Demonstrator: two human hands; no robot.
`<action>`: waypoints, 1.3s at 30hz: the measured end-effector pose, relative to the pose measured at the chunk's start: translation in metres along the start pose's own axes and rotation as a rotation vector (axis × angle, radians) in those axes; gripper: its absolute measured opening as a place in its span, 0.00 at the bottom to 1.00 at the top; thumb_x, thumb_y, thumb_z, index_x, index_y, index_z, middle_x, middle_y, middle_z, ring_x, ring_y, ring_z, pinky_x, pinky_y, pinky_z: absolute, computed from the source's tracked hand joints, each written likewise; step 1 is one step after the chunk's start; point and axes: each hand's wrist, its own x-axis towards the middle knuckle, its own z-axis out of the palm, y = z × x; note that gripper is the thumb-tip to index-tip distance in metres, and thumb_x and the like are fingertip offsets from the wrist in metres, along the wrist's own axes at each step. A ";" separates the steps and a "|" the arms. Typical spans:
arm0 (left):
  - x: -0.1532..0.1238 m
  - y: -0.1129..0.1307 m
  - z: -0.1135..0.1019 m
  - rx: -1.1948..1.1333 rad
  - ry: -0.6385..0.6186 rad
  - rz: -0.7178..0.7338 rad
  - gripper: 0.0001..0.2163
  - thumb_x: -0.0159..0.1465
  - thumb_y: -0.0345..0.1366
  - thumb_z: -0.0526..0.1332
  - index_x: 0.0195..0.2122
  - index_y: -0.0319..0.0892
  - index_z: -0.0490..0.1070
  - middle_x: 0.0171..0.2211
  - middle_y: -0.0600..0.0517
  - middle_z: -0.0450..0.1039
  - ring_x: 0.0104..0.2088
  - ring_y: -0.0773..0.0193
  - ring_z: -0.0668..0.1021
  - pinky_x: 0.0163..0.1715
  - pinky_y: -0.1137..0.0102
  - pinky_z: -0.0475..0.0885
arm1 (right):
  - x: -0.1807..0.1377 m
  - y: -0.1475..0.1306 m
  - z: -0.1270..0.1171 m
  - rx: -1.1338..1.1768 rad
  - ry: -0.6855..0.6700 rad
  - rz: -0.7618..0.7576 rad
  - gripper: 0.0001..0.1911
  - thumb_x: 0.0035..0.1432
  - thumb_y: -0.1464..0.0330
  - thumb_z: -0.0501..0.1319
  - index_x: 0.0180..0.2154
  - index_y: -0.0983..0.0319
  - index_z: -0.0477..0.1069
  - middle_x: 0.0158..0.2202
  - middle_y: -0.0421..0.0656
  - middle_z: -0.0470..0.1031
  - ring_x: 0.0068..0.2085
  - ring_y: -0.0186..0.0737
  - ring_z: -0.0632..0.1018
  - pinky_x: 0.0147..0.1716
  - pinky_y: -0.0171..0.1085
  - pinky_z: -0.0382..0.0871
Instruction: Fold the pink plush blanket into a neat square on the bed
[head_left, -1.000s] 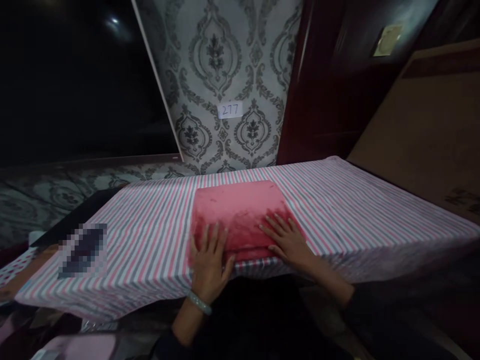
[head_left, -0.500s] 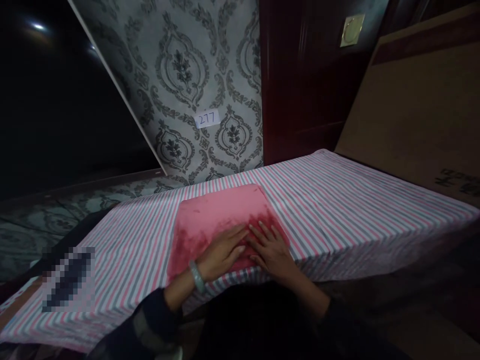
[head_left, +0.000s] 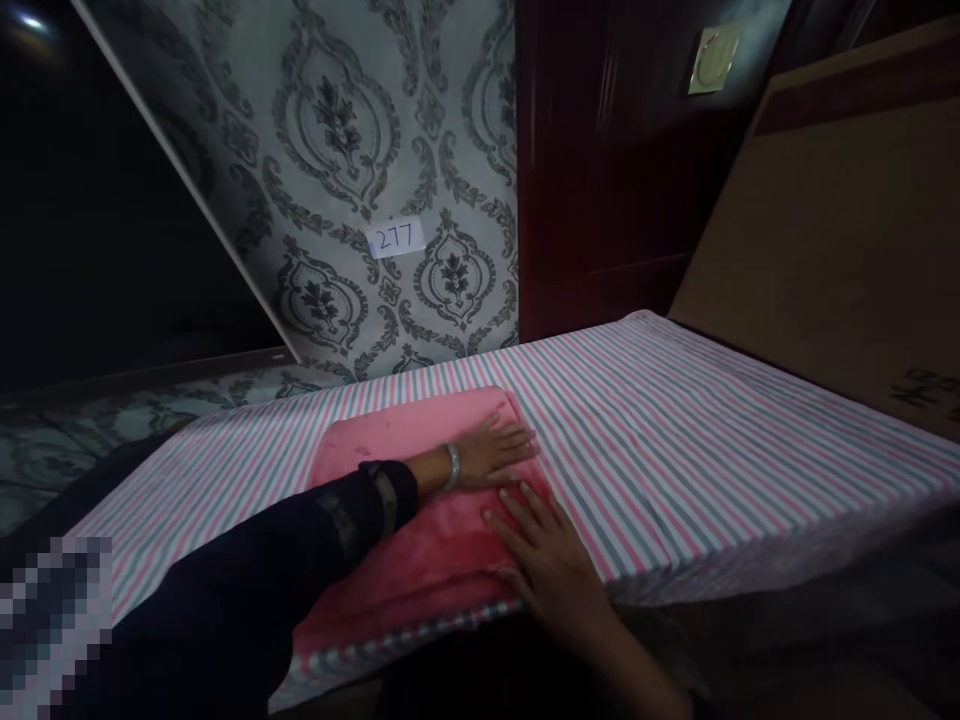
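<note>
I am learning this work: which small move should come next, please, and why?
Perhaps smooth the pink cloth along its near edge with the left hand: a crease seems to run there, while that hand lies near the far right corner.

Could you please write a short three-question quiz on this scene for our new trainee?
1. Fill in: The number on the paper label on the patterned wall is ____.
2. True or false: The left hand and the right hand both touch the pink cloth.
3. Multiple choice: On which of the person's own sides is the bracelet worn? A) right; B) left; C) both.

Key: 1. 277; 2. true; 3. B.
</note>
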 end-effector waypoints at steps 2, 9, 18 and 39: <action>0.010 -0.028 -0.006 0.022 0.010 -0.081 0.28 0.72 0.52 0.50 0.71 0.50 0.57 0.73 0.43 0.51 0.74 0.48 0.53 0.70 0.40 0.40 | 0.001 0.001 -0.002 0.006 -0.006 -0.020 0.32 0.66 0.60 0.62 0.69 0.53 0.62 0.70 0.46 0.62 0.70 0.59 0.59 0.62 0.60 0.64; 0.035 -0.090 -0.008 -0.155 -0.002 -0.451 0.35 0.72 0.59 0.39 0.74 0.45 0.50 0.74 0.44 0.49 0.73 0.54 0.55 0.70 0.57 0.52 | 0.000 0.005 -0.004 -0.004 -0.009 -0.036 0.32 0.68 0.57 0.60 0.70 0.52 0.60 0.71 0.44 0.59 0.70 0.59 0.59 0.61 0.61 0.66; 0.040 -0.070 -0.019 0.021 -0.013 -0.526 0.30 0.74 0.52 0.42 0.73 0.45 0.50 0.74 0.42 0.51 0.74 0.49 0.53 0.70 0.44 0.45 | 0.001 0.002 -0.005 0.012 -0.052 0.011 0.30 0.68 0.59 0.61 0.68 0.52 0.63 0.70 0.45 0.61 0.70 0.58 0.59 0.62 0.60 0.63; -0.095 0.004 -0.001 -0.016 -0.011 -0.205 0.29 0.72 0.51 0.50 0.73 0.53 0.52 0.75 0.46 0.46 0.74 0.48 0.50 0.69 0.38 0.37 | 0.013 -0.051 0.007 0.098 -0.067 -0.188 0.28 0.65 0.66 0.60 0.66 0.57 0.67 0.67 0.45 0.66 0.66 0.52 0.66 0.61 0.52 0.65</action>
